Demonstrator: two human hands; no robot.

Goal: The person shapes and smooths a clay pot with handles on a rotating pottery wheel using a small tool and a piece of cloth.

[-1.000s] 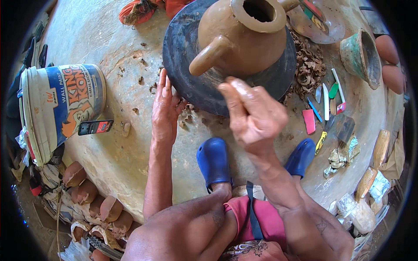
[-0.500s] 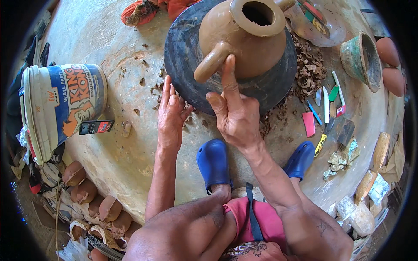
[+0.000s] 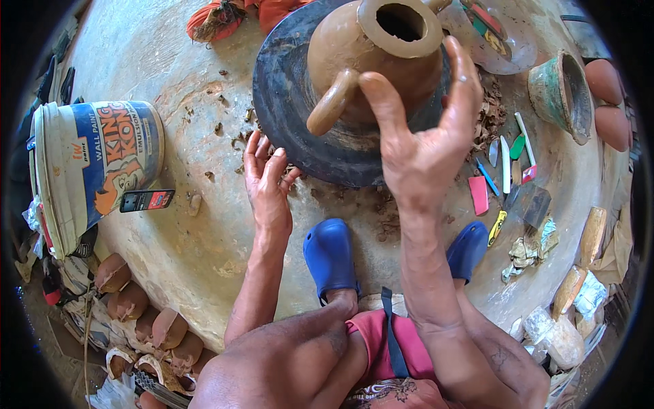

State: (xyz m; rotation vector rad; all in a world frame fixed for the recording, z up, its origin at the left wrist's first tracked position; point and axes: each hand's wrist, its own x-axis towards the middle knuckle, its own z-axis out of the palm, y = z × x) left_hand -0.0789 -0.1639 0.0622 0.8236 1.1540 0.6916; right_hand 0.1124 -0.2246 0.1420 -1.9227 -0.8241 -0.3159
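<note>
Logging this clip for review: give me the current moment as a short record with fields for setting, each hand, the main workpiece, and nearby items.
Setting: round stone-like work surface, seen from above
Workpiece: wet clay jug with a handle, on a dark turntable disc
Left hand: flat on the surface, fingertips at the disc's edge
Right hand: open, fingers spread, raised at the jug's body
Nearby: paint bucket on its side, small tools, blue clogs

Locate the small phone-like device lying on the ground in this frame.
In the head view the dark device lies at the left, right beside the tipped paint bucket and well left of the left hand.
</note>
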